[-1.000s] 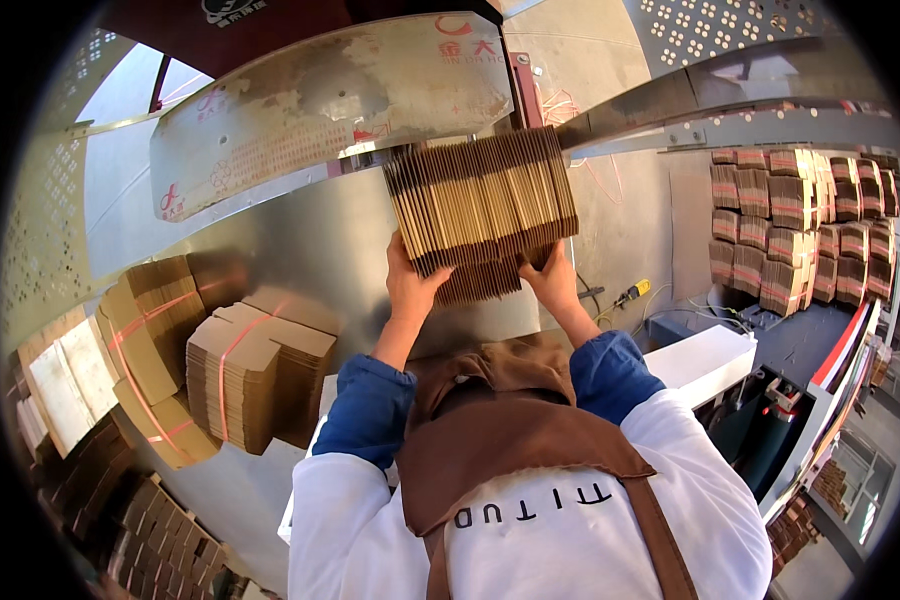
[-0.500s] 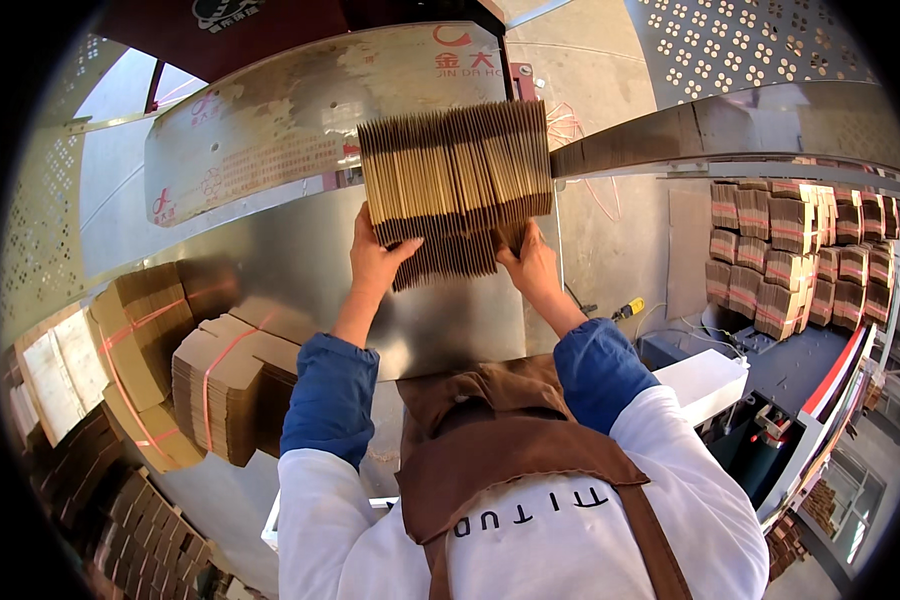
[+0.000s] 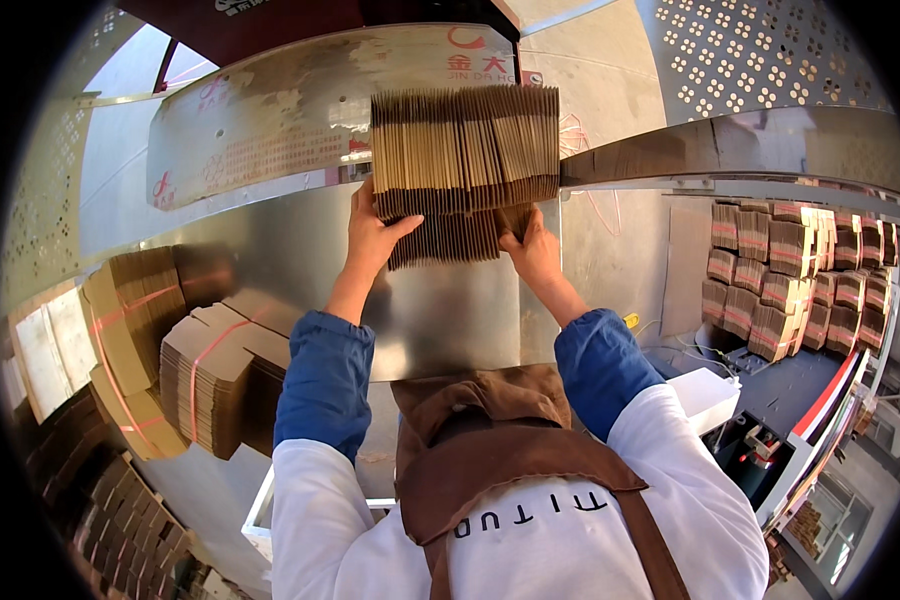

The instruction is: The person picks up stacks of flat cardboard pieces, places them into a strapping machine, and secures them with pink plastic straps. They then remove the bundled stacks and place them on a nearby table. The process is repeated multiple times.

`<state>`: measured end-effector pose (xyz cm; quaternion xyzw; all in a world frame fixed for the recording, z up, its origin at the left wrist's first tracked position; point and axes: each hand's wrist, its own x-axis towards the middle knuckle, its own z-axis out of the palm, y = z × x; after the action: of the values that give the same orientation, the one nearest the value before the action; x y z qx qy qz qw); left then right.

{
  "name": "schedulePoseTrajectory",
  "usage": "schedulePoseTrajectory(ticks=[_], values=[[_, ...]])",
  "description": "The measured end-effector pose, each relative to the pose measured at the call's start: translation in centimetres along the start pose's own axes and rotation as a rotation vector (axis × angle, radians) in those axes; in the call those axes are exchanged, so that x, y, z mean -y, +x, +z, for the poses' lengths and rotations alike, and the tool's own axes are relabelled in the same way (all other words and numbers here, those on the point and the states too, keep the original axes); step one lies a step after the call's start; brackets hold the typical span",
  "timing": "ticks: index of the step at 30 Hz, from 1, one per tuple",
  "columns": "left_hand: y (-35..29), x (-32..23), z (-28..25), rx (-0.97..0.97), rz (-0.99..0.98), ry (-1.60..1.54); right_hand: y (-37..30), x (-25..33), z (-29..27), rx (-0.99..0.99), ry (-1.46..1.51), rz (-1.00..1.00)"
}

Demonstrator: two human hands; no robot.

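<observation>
Head view shows the left hand (image 3: 372, 238) and right hand (image 3: 533, 252) clamping a stack of flat cardboard sheets (image 3: 463, 165) from both ends above the metal table (image 3: 440, 310) (sheets could fan out and slip if either grip eases).

Both blue-sleeved arms reached forward and up; the left hand (image 3: 372, 240) and right hand (image 3: 532, 252) gripped, fingers curled.

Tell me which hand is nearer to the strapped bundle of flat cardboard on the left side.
Left. The left hand grips the left edge of the held cardboard stack, on the side of the strapped bundle. The right hand holds the stack's right lower edge, farther away.
</observation>
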<state>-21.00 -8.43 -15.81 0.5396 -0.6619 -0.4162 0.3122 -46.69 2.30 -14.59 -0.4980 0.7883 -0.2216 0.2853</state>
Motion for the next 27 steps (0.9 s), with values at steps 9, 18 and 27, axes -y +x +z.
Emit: schedulePoseTrajectory(ticks=[9, 18, 27], values=[[0.3, -1.7, 0.3, -0.035, -0.089, -0.190, 0.1, 1.0, 0.1, 0.015, -0.011, 0.070], [0.4, -1.8, 0.1, -0.029, -0.107, -0.216, -0.1, 0.1, 0.1, 0.037, 0.024, 0.015], [0.5, -2.1, 0.6, 0.004, -0.105, -0.169, -0.1, -0.4, 0.5, 0.021, -0.004, -0.026]])
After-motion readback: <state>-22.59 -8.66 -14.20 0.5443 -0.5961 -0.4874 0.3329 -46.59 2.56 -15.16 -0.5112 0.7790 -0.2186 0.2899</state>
